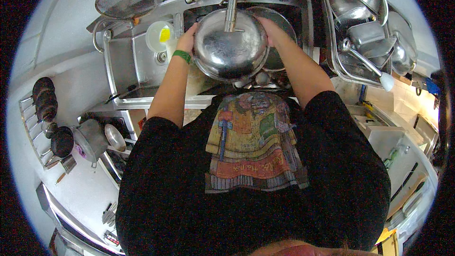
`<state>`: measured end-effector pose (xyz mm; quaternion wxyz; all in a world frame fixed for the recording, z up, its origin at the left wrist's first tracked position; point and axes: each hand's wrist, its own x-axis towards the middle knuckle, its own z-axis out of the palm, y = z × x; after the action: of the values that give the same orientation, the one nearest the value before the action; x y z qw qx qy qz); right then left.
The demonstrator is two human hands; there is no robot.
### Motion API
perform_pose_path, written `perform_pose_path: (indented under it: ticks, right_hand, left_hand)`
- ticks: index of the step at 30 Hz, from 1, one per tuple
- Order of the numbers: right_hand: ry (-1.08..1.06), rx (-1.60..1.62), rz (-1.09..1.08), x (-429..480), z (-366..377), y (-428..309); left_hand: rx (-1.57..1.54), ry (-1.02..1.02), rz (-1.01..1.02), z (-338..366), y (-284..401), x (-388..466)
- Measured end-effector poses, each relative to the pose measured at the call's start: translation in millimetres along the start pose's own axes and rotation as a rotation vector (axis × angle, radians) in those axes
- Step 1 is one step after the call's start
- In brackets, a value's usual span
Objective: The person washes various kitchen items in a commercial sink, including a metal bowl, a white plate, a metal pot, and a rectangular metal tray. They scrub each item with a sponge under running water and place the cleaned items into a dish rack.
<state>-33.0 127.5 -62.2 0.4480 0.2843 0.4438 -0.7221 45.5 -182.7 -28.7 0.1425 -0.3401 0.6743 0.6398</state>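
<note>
A large round stainless steel bowl [227, 55] is held bottom-up over the right-hand sink basin [305, 25]. My left hand [186, 42] grips its left rim, and a green band circles that wrist. On the opposite side my right hand [269, 31] holds the right edge, its fingertips partly hidden. The metal faucet spout [231, 10] reaches over the bowl's upturned base. Under and right of the bowl lies another wide round metal vessel [282, 55], partly covered. Spoons or ladles [262, 78] rest at the basin's near side.
In the left basin [122, 60] stands a pale plastic tub [153, 37] with something yellow inside. A mesh strainer [126, 1] is propped behind. To the right, a metal rack [332, 57] holds steel bowls, containers and a ladle [366, 60]. Pans [62, 141] hang on the left wall.
</note>
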Motion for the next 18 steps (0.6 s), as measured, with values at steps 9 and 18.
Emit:
perform_pose_path:
  ticks: [9,18]
  right_hand:
    - [0.235,-0.748,-0.627,2,54,5]
    - [0.389,-0.683,-0.719,-77,71,114]
  left_hand:
    - [-0.73,0.196,-0.1,3,-22,-60]
    - [-0.979,0.382,-0.18,23,-59,-84]
